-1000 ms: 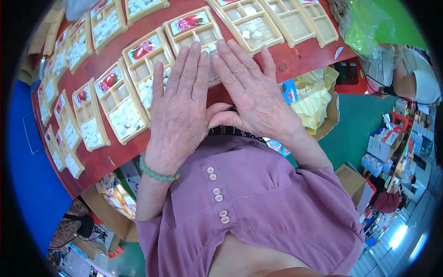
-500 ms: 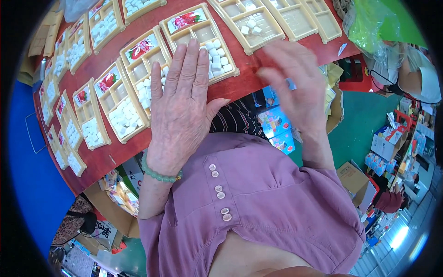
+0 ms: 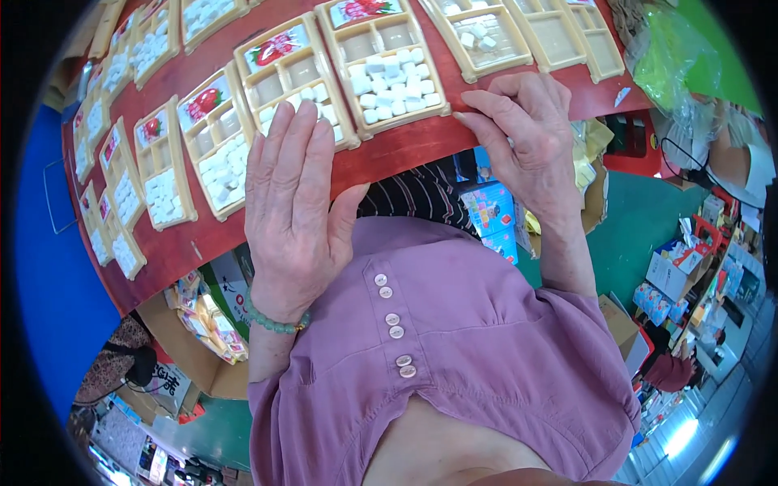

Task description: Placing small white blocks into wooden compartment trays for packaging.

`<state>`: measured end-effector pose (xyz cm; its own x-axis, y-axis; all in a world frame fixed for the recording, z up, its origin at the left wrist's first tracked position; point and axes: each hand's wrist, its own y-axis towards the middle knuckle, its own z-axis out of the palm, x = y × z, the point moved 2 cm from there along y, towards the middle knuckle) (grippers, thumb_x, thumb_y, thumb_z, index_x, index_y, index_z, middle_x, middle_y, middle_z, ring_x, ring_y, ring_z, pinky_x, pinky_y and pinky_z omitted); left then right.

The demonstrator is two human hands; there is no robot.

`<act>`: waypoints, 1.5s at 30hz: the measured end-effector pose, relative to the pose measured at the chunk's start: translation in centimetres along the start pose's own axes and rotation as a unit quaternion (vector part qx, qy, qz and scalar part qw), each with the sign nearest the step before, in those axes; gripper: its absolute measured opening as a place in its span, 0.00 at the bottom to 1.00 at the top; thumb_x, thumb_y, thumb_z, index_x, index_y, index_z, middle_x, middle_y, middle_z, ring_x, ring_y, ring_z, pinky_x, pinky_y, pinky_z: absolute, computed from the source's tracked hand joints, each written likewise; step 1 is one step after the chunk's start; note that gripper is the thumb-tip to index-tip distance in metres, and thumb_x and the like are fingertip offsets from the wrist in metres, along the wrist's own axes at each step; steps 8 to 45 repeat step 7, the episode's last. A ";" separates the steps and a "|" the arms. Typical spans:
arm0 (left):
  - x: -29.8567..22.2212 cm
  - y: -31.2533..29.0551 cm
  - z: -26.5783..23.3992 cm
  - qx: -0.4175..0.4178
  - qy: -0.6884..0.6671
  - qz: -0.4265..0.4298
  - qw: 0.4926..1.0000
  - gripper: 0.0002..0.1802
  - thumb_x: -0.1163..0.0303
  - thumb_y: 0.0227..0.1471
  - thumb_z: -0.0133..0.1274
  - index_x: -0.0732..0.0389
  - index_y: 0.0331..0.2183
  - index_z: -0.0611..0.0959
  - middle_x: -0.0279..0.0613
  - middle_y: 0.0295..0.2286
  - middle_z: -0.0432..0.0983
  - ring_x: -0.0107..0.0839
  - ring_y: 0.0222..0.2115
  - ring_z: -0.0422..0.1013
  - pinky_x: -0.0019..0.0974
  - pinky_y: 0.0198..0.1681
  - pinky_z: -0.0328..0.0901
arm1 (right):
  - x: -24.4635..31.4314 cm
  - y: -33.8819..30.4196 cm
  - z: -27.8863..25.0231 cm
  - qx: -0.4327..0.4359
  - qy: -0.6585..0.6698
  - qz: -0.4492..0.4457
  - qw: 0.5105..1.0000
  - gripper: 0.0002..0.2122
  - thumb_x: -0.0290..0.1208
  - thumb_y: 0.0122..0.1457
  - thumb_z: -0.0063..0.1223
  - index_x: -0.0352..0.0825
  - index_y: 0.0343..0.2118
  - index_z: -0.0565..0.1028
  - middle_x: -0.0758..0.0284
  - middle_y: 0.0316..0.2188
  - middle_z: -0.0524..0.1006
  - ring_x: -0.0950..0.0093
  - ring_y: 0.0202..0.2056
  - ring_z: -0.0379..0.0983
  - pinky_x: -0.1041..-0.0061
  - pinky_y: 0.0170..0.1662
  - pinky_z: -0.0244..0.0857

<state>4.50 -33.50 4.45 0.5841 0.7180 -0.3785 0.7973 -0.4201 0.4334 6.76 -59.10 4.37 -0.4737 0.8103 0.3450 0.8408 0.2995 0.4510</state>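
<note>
My left hand (image 3: 293,211) lies flat with fingers stretched, its tips over the near end of a beige tray (image 3: 350,142) of white cubes. A green bead bracelet circles that wrist. To its right, another compartment tray (image 3: 444,110) has a red strawberry-picture card (image 3: 362,8) at the far end and many white cubes (image 3: 395,83) in its large near compartment. My right hand (image 3: 527,134) is curled by the table's front edge, just right of that tray, thumb and forefinger drawn close. What lies inside its curled fingers is hidden.
More filled trays (image 3: 166,194) stand in rows at the left. At the right, a tray (image 3: 486,61) holds a few cubes beside a tray (image 3: 559,40) with bare compartments. The red table (image 3: 397,158) ends before my body; a clear plastic bag (image 3: 673,57) hangs at its right.
The whole view has shifted. My left hand has drawn back, uncovering cubes in the middle tray. My right hand, blurred before, has come to the table edge with fingers curled.
</note>
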 end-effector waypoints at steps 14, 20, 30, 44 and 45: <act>1.5 -3.1 -1.7 -0.063 -0.022 -0.022 0.998 0.31 0.65 0.59 0.60 0.67 0.60 0.74 0.55 0.59 0.71 0.53 0.63 0.65 0.54 0.68 0.56 | 0.9 -0.4 0.2 0.005 -0.035 0.011 0.999 0.12 0.25 0.51 0.68 0.38 0.41 0.84 0.68 0.34 0.77 0.68 0.40 0.73 0.65 0.49 0.59; 1.5 -3.1 -1.7 -0.063 -0.022 -0.022 0.998 0.31 0.65 0.59 0.60 0.67 0.60 0.74 0.55 0.59 0.71 0.53 0.63 0.65 0.54 0.68 0.56 | 0.9 -0.4 0.2 0.005 -0.035 0.011 0.999 0.12 0.25 0.51 0.68 0.38 0.41 0.84 0.68 0.34 0.77 0.68 0.40 0.73 0.65 0.49 0.59; 1.5 -3.1 -1.7 -0.063 -0.022 -0.022 0.998 0.31 0.65 0.59 0.60 0.67 0.60 0.74 0.55 0.59 0.71 0.53 0.63 0.65 0.54 0.68 0.56 | 0.9 -0.4 0.2 0.005 -0.035 0.011 0.999 0.12 0.25 0.51 0.68 0.38 0.41 0.84 0.68 0.34 0.77 0.68 0.40 0.73 0.65 0.49 0.59; 1.5 -3.1 -1.7 -0.063 -0.022 -0.022 0.998 0.31 0.65 0.59 0.60 0.67 0.60 0.74 0.55 0.59 0.71 0.53 0.63 0.65 0.54 0.68 0.56 | 0.9 -0.4 0.2 0.005 -0.035 0.011 0.999 0.12 0.25 0.51 0.68 0.38 0.41 0.84 0.68 0.34 0.77 0.68 0.40 0.73 0.65 0.49 0.59; 1.5 -3.1 -1.7 -0.063 -0.022 -0.022 0.998 0.31 0.65 0.59 0.60 0.67 0.60 0.74 0.55 0.59 0.71 0.53 0.63 0.65 0.54 0.68 0.56 | 0.9 -0.4 0.2 0.005 -0.035 0.011 0.999 0.12 0.25 0.51 0.68 0.38 0.41 0.84 0.68 0.34 0.77 0.68 0.40 0.73 0.65 0.49 0.59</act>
